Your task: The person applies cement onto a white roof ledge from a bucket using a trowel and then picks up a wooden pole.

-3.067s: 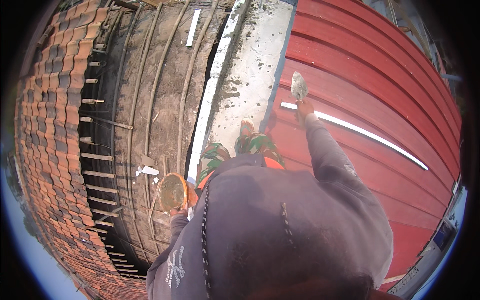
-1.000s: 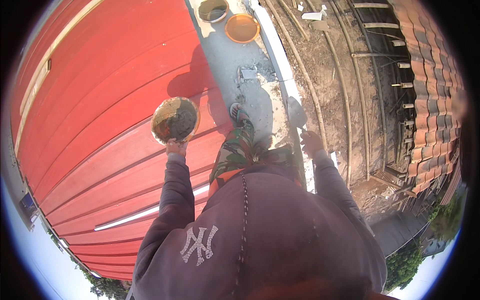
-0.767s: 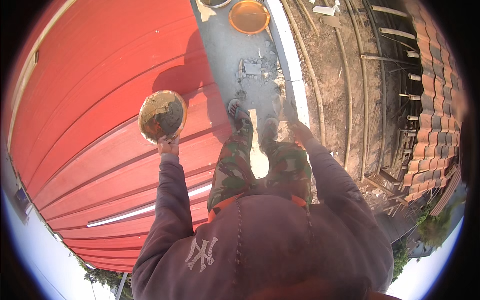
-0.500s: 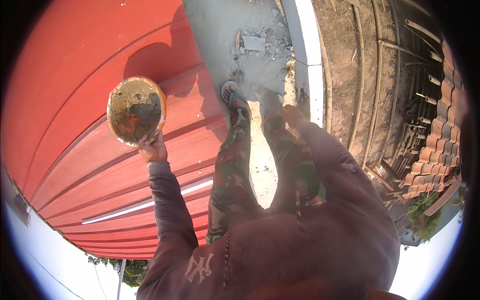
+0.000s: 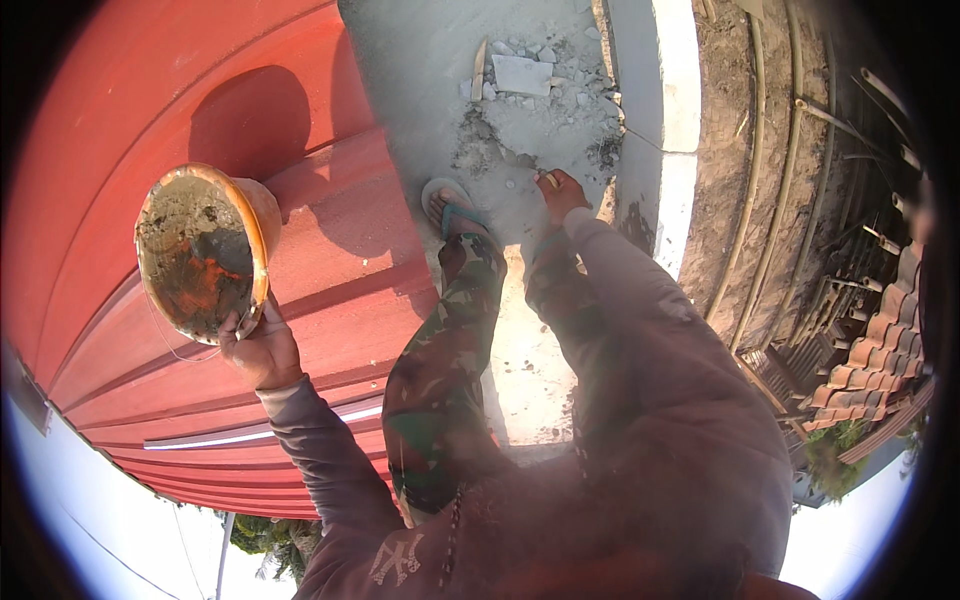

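My left hand [image 5: 262, 347] grips the lower rim of an orange bucket [image 5: 258, 222]. The bucket is tipped, with its mouth toward me, over the red metal roofing. Wet grey-brown mortar [image 5: 205, 245] coats its inside, and some orange shows through. A thin wire handle hangs loose below the rim. My right hand [image 5: 562, 194] is closed, low over the grey cement surface [image 5: 400, 90] in front of my feet. It holds what looks like a trowel [image 5: 551, 180]; the blade barely stands out against the cement.
Red ribbed roofing [image 5: 330, 230] fills the left side. Ahead lie a pale slab piece [image 5: 522, 75] and several broken chips. A white-topped low wall [image 5: 678, 190] runs along the right; beyond it, lower down, are bamboo poles [image 5: 750, 180] and clay roof tiles [image 5: 868, 350].
The bucket has moved left and nearer, tipping more to its side. My right hand has moved forward and left, from beside my leg to over the cement.
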The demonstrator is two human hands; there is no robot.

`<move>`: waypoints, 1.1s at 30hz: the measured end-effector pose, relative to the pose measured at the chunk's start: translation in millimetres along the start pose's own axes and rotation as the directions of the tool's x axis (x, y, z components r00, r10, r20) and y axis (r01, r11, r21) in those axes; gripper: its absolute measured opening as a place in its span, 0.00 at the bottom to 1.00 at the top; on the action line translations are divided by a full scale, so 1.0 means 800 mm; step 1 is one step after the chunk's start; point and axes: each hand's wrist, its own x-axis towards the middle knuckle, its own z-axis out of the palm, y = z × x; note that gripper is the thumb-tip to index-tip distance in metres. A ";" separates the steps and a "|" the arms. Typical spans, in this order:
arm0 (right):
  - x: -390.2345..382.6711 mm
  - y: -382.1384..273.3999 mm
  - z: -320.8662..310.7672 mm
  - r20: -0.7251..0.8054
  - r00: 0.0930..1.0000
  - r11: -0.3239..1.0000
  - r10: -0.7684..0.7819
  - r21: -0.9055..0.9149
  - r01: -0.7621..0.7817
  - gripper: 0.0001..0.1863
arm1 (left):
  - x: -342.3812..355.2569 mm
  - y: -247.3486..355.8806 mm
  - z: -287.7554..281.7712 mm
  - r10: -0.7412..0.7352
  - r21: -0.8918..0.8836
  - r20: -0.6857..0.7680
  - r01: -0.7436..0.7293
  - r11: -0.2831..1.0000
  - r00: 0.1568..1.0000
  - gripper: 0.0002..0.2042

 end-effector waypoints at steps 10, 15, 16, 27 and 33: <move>0.005 -0.098 -0.078 -0.355 0.927 0.973 -0.125 -0.227 0.044 0.26 | 0.005 0.001 0.041 0.126 -0.079 -0.029 -0.128 0.989 0.992 0.29; -0.008 -0.159 -0.117 -0.271 0.917 0.931 -0.291 -0.302 0.206 0.29 | 0.042 -0.001 0.021 0.180 -0.239 -0.009 -0.177 0.955 0.984 0.24; 0.010 -0.154 -0.124 -0.263 0.889 0.899 -0.374 -0.339 0.278 0.29 | 0.047 -0.007 0.029 0.210 -0.237 -0.039 -0.213 0.948 0.977 0.18; -0.034 -0.255 -0.220 0.156 0.915 0.909 -0.372 -0.139 0.393 0.21 | 0.117 -0.054 0.067 0.211 -0.150 0.044 -0.203 0.968 0.976 0.11; -0.069 -0.303 -0.244 0.242 0.915 0.933 -0.324 -0.077 0.351 0.22 | 0.166 -0.054 0.050 0.139 -0.024 0.056 -0.138 0.990 0.989 0.14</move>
